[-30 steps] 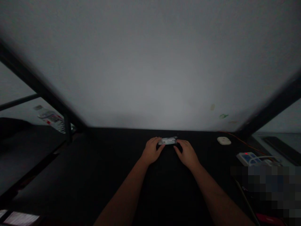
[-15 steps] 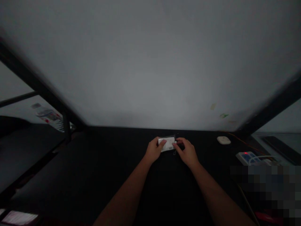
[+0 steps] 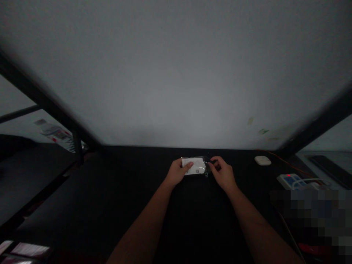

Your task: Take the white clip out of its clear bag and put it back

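A flat white card or packet [image 3: 197, 167] in a clear, shiny sleeve lies across the middle of the black surface [image 3: 132, 183]. My left hand [image 3: 176, 171] grips its left end, the thumb flat on top. At the right end, my right hand [image 3: 222, 173] pinches the dark, see-through edge of the sleeve between thumb and fingers. A small metal clip or ring [image 3: 206, 175] hangs from the lower right corner of the sleeve.
To the right are a small white rounded case [image 3: 262, 160], a power strip [image 3: 293, 181] with a red light and cables, and a dark slim object [image 3: 330, 170]. A pale wall [image 3: 176, 91] rises behind. A printed plastic wrapper [image 3: 59, 135] is at the left by a dark frame.
My right hand has shifted right, away from the white card, and more of the sleeve's right end shows. My left hand has moved slightly left with the card.
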Motion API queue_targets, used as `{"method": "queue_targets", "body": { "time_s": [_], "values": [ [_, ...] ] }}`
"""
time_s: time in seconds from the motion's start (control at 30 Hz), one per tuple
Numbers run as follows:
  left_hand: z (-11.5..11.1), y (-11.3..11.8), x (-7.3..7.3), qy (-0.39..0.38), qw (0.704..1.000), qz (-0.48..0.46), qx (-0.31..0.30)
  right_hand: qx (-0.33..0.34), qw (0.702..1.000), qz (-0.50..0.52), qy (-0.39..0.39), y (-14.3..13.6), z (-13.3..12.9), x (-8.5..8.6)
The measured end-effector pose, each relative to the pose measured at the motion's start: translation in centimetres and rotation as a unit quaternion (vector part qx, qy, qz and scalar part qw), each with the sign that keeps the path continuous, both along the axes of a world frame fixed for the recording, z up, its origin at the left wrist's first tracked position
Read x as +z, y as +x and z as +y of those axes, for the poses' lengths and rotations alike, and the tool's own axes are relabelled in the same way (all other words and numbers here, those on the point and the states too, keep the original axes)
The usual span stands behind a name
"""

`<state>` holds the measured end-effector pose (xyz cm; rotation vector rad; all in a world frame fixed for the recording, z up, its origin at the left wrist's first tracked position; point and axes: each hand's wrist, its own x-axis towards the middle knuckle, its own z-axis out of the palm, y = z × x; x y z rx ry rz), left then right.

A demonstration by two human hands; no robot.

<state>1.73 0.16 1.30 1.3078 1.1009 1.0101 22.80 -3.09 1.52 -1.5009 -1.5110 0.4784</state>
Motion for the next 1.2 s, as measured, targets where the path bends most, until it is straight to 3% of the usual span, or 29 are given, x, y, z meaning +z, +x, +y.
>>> {"method": "queue_targets", "body": {
  "time_s": [0.17, 0.27, 0.37, 0.5, 0.63, 0.77, 0.9, 1.0, 1.13, 1.2],
  "values": [
    [-0.1, 0.1, 0.0, 0.005, 1.000, -0.007, -0.009, 0.022, 0.999, -0.043, -0.017, -0.1, -0.2, 0.1],
    [-0.2, 0.1, -0.2, 0.051, 0.999, -0.014, 0.003, 0.103, 0.991, 0.056, -0.063, -0.4, -0.3, -0.3],
    [-0.2, 0.0, -0.2, 0.098, 0.995, 0.005, 0.010, 0.148, 0.956, 0.213, -0.135, -0.7, -0.2, -0.7],
    [-0.1, -0.3, -0.2, 0.188, 0.981, 0.038, 0.004, 0.158, 0.920, 0.324, -0.156, -0.7, 0.0, -0.7],
    [-0.1, -0.6, -0.1, 0.263, 0.962, 0.074, -0.016, 0.150, 0.907, 0.366, -0.148, -0.5, 0.1, -0.4],
    [-0.6, -0.7, 0.2, 0.287, 0.950, 0.117, -0.032, 0.114, 0.900, 0.400, -0.129, -0.3, 0.1, -0.3],
    [-1.1, -0.4, 0.7, 0.274, 0.955, 0.103, -0.044, 0.103, 0.908, 0.391, -0.114, -0.1, 0.2, -0.4],
    [-0.8, -0.2, 0.6, 0.235, 0.970, 0.064, -0.006, 0.101, 0.919, 0.366, -0.109, -0.1, 0.1, -0.4],
    [0.2, 0.2, -0.2, 0.091, 0.991, 0.013, 0.100, 0.117, 0.933, 0.320, -0.116, -0.1, 0.0, -0.2],
    [0.5, 0.3, -0.6, 0.019, 0.992, 0.020, 0.120, 0.124, 0.937, 0.305, -0.121, -0.1, -0.1, -0.2]
  ]
}}
